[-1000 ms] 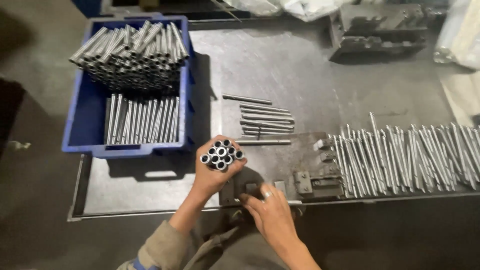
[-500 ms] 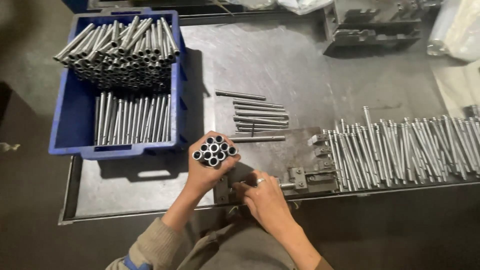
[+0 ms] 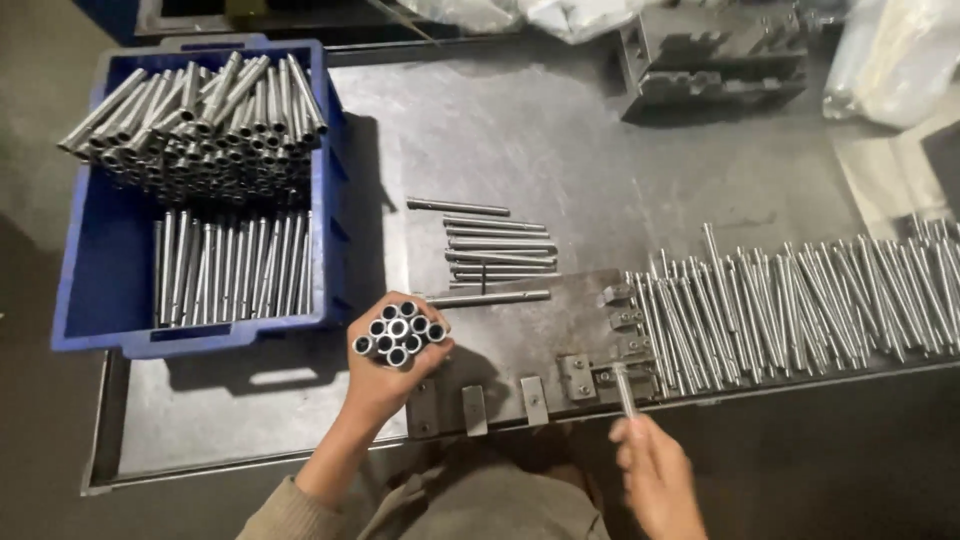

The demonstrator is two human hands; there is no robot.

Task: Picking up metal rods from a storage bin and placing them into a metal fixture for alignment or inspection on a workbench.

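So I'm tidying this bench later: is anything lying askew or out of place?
One thing: among the short grey metal tubes lying in parallel on the steel table, a thin dark pin lies crosswise over them. The rest looks orderly.

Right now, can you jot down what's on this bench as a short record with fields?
Left hand: grips a bundle of metal tubes, ends up
Right hand: holds a single metal rod at the jig plate
Blue crate: stacked tubes
Table: a few loose tubes at the middle
Right side: long row of rods
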